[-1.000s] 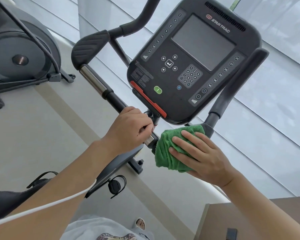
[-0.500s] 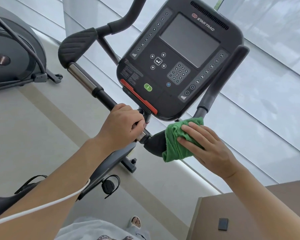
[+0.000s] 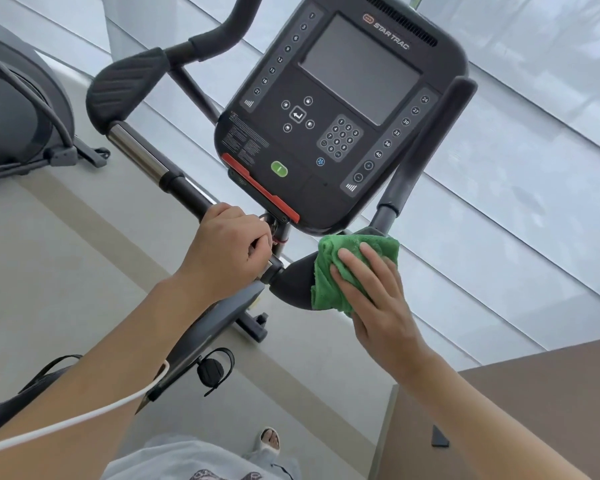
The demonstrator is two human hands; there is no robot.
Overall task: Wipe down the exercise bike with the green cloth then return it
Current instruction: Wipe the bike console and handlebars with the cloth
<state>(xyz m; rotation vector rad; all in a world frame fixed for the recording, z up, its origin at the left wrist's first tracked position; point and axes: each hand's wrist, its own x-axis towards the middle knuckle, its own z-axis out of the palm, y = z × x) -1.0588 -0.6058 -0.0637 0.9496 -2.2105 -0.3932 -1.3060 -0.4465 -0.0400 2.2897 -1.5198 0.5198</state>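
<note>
**Cloth slides outward along the right pad**

On the bike (image 3: 343,109), the cloth (image 3: 340,271) has moved outward over the elbow pad (image 3: 291,282) under the right hand (image 3: 374,292), fingers flat; bare pad now shows left of them. Wiping goes on. The left hand (image 3: 229,247) still grips the bar (image 3: 187,195). The pad's far end is hidden beneath the cloth.

- Crumpled green terry cloth (image 3: 340,268): bunched over the black padded right elbow rest of the bike.
- Black upright exercise bike (image 3: 340,109): console dark, handlebars tilted in view.
</note>
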